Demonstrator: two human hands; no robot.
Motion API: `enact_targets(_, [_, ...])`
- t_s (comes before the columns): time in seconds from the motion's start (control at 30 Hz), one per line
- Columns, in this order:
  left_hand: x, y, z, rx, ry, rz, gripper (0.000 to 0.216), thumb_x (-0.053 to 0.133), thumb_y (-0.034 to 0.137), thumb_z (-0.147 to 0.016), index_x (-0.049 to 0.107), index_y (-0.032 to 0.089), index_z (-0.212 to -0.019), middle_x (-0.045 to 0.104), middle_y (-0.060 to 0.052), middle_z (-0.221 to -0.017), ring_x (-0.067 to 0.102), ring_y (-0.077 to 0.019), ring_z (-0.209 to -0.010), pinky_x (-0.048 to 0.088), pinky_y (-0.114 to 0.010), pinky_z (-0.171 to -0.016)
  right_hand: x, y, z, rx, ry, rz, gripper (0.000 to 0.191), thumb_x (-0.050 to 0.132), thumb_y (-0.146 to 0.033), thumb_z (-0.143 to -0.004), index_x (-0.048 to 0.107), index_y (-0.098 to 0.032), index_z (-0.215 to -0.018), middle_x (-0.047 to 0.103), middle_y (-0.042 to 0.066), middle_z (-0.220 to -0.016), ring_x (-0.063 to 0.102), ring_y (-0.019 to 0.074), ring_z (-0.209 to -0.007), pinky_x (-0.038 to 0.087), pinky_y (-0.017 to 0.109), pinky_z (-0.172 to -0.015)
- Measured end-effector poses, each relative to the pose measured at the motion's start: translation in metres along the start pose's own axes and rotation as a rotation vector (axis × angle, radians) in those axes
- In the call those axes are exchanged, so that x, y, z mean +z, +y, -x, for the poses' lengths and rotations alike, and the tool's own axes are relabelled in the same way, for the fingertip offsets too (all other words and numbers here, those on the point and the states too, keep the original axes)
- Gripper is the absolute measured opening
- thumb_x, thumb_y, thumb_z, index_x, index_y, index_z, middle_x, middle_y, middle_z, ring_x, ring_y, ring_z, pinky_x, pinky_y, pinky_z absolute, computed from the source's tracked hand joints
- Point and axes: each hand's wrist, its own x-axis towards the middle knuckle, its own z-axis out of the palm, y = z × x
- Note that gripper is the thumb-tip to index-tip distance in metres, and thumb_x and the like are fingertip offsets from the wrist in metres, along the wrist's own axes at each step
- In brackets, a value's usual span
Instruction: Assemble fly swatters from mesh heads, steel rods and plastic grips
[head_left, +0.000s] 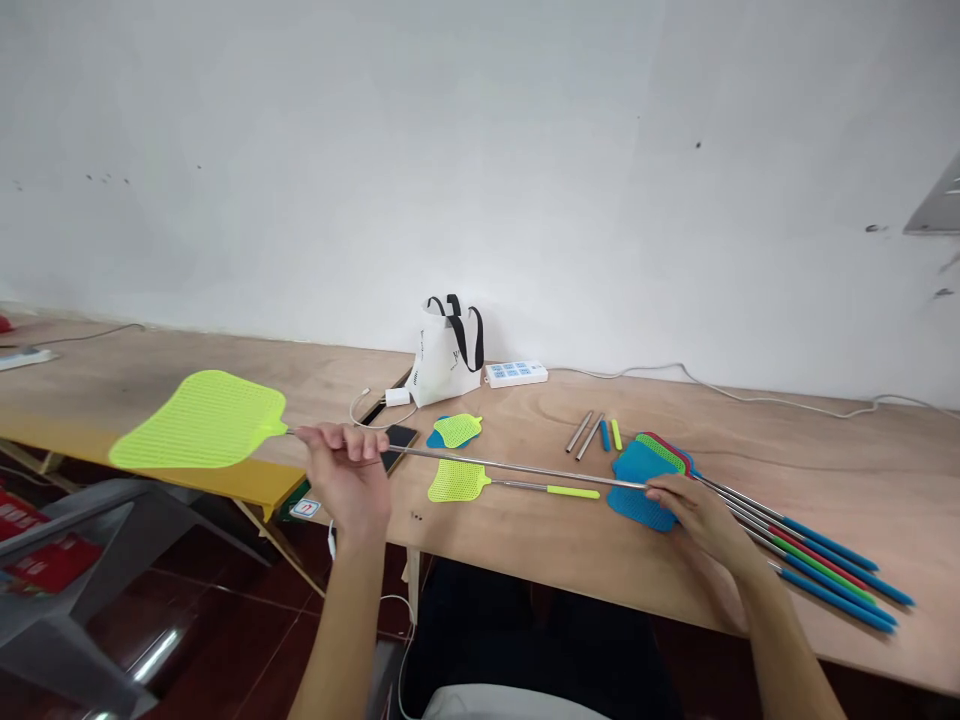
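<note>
**One long swatter between two hands above the worktop**

At the left, the yellow head of the long swatter (206,420) pointed outward, and the left hand (351,485) had its fingers curled on the rod, close behind this head. The rod crossed over the worktop (525,530) to the right hand (705,520), whose fingers pinched its far end. Whether a grip was under this hand, I cannot tell. The step, as I judge it, was to handle the rod at its full length, perhaps to adjust it. The next move seemed to call for a steady hold at both ends, with the thin rod kept straight.

Then the count, from the left: one long swatter in the hands; one phone (400,440); one bag (442,355); two loose heads, a yellow one (456,431) lying upon a blue one (435,440); one short swatter (456,481) in front of these; one power strip (516,374); two tubes (579,432); two loose grips, a blue one (605,435) and a yellow one (616,434); and a pile (649,458) of at least five swatters, overlapping too much for an exact number.
</note>
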Motion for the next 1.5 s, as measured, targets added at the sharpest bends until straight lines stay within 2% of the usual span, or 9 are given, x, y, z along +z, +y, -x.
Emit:
enact_targets(0.17, [0.004,0.018,0.002,0.042,-0.02,0.029,0.054,0.052,0.059,-0.099,0.038,0.019,-0.065,0.029,0.008,-0.048,0.027,-0.0081,-0.043,0.029,-0.021,-0.044,-0.008,0.02,0.005,0.047,0.034,-0.078,0.053,0.054,-0.074,-0.087,0.078,-0.027,-0.092,0.078,0.008,-0.101,0.07,0.0286,-0.093,0.056,0.041,-0.082])
enact_targets(0.47, [0.005,-0.007,0.012,-0.019,0.001,0.126,0.053,0.043,0.051,-0.106,0.036,0.019,-0.064,0.022,0.008,-0.047,0.015,-0.008,-0.04,0.017,-0.023,-0.04,-0.013,0.014,0.01,0.109,-0.022,-0.142,0.044,0.062,-0.065,-0.088,0.08,-0.026,-0.099,0.077,0.008,-0.102,0.069,0.0269,-0.093,0.056,0.036,-0.078])
enact_targets(0.6, [0.006,-0.024,0.02,-0.014,0.047,0.091,0.055,0.05,0.059,-0.099,0.037,0.019,-0.065,0.026,0.009,-0.047,0.024,-0.008,-0.041,0.025,-0.022,-0.044,-0.004,0.003,0.006,0.088,-0.03,-0.122,0.05,0.058,-0.07,-0.087,0.08,-0.025,-0.093,0.077,0.008,-0.09,0.068,0.0252,-0.082,0.055,0.036,-0.074])
enact_targets(0.7, [0.009,-0.034,0.028,-0.031,0.05,0.072,0.055,0.054,0.062,-0.096,0.039,0.019,-0.066,0.033,0.008,-0.048,0.033,-0.009,-0.043,0.034,-0.023,-0.05,0.005,-0.014,0.003,0.053,-0.026,-0.109,0.052,0.055,-0.071,-0.089,0.08,-0.026,-0.092,0.077,0.008,-0.09,0.068,0.0253,-0.083,0.055,0.037,-0.076])
enact_targets(0.83, [0.008,-0.033,0.031,0.013,0.07,0.067,0.056,0.055,0.066,-0.094,0.04,0.02,-0.066,0.037,0.008,-0.046,0.038,-0.0097,-0.044,0.039,-0.024,-0.053,0.009,-0.027,0.001,0.015,-0.012,-0.068,0.049,0.052,-0.068,-0.093,0.079,-0.027,-0.091,0.076,0.006,-0.089,0.069,0.0238,-0.082,0.054,0.035,-0.076])
enact_targets(1.0, [0.006,-0.038,0.04,0.037,0.02,0.056,0.053,0.063,0.063,-0.091,0.042,0.02,-0.068,0.043,0.008,-0.047,0.047,-0.0112,-0.047,0.045,-0.025,-0.057,0.007,-0.038,0.004,-0.023,0.06,0.004,0.052,0.05,-0.07,-0.093,0.079,-0.027,-0.093,0.077,0.007,-0.091,0.07,0.025,-0.084,0.054,0.036,-0.075])
enact_targets(1.13, [0.01,-0.064,0.067,-0.089,-0.015,0.008,0.052,0.064,0.065,-0.089,0.047,0.02,-0.071,0.061,0.003,-0.058,0.066,-0.0178,-0.063,0.056,-0.036,-0.074,0.011,-0.066,0.004,-0.126,0.021,0.059,0.044,0.047,-0.058,-0.1,0.078,-0.027,-0.094,0.076,0.005,-0.086,0.07,0.0213,-0.078,0.053,0.031,-0.069])
enact_targets(1.23, [0.013,-0.079,0.088,-0.15,0.014,0.002,0.051,0.064,0.065,-0.089,0.047,0.02,-0.072,0.066,0.002,-0.064,0.071,-0.0194,-0.069,0.058,-0.039,-0.08,0.013,-0.086,0.005,-0.195,0.071,0.121,0.041,0.047,-0.052,-0.102,0.078,-0.027,-0.094,0.076,0.004,-0.086,0.07,0.0204,-0.078,0.052,0.029,-0.067])
enact_targets(1.5, [0.015,-0.083,0.13,-0.339,-0.061,0.01,0.05,0.065,0.064,-0.089,0.049,0.02,-0.072,0.07,-0.002,-0.069,0.075,-0.0236,-0.081,0.058,-0.04,-0.085,0.018,-0.128,0.016,-0.343,0.137,0.292,0.045,0.036,-0.042,-0.108,0.075,-0.024,-0.094,0.071,0.003,-0.077,0.067,0.0162,-0.071,0.045,0.027,-0.063])
